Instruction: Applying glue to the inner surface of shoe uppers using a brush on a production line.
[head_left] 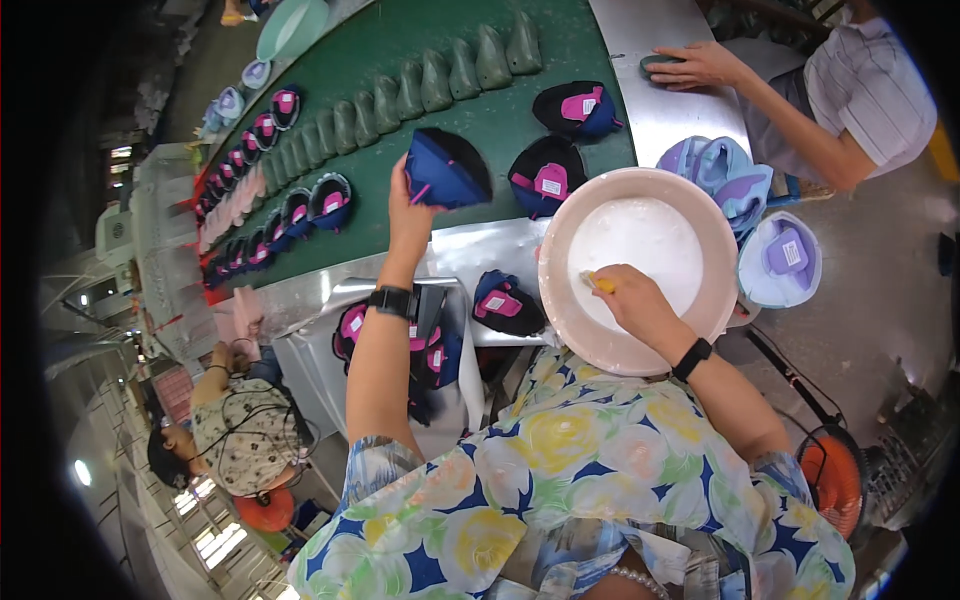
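My left hand (pixel 408 215) is closed on a navy blue shoe upper (pixel 440 168) with a black inside and pink trim, raised over the green belt. Over at the basin, my right hand (pixel 638 303) grips a brush by its yellow handle (pixel 603 284); its tip reaches down toward the white liquid (pixel 645 235). The liquid fills a wide pale pink basin (pixel 555 325) right in front of me. Two more shoe uppers, one nearer (pixel 547 178) and one farther (pixel 578 108), rest on the belt beside the basin. Another upper (pixel 507 303) lies on the metal edge left of the basin.
Dark green shoe lasts (pixel 436 80) stand in a row along the green belt (pixel 390 165), with several uppers (pixel 330 200) at left. Lilac and blue uppers (pixel 780 260) sit right of the basin. A co-worker's hand (pixel 690 66) rests at far right; another person (pixel 240 425) sits left.
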